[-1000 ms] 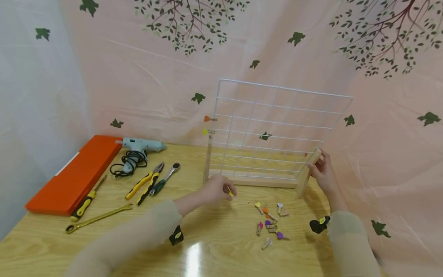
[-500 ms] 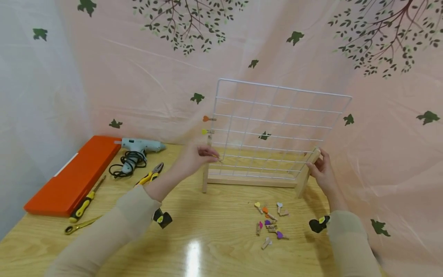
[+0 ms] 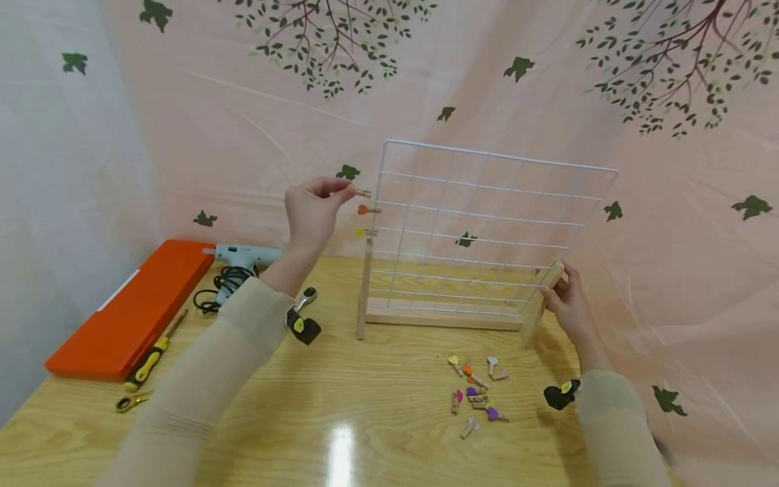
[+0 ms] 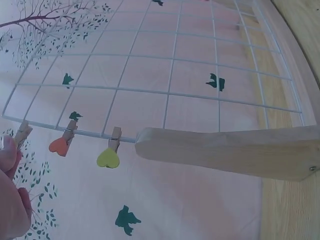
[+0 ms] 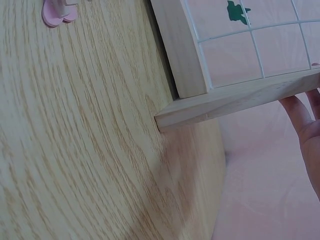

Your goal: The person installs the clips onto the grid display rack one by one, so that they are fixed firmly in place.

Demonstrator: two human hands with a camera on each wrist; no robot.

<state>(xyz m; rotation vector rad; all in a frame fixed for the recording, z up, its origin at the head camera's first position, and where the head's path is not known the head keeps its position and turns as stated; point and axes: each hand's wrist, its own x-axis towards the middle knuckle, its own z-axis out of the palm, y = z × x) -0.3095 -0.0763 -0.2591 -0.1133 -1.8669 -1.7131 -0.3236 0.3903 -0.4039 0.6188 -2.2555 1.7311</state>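
A white wire grid (image 3: 481, 203) stands in a wooden frame (image 3: 450, 318) on the table. My left hand (image 3: 313, 210) pinches a small wooden clothespin (image 3: 363, 194) by its heart end, its jaws right at the grid's left edge wire. Just below it, an orange-heart clothespin (image 4: 59, 145) and a yellow-green-heart clothespin (image 4: 108, 157) are clipped to the same edge. My right hand (image 3: 569, 301) grips the frame's right wooden post (image 3: 538, 311); in the right wrist view its fingers wrap that post (image 5: 235, 100).
Several loose heart clothespins (image 3: 477, 398) lie in front of the frame. At left are an orange case (image 3: 130, 308), a glue gun (image 3: 243, 257) with a black cord, a screwdriver (image 3: 146, 362), a wrench (image 3: 129, 404) and a ratchet (image 3: 306, 297). Printed cloth (image 3: 262, 122) hangs behind.
From low in front of the frame, my left hand has carried the clothespin up and left to the grid's left edge, above the two clipped ones. The right hand keeps its hold.
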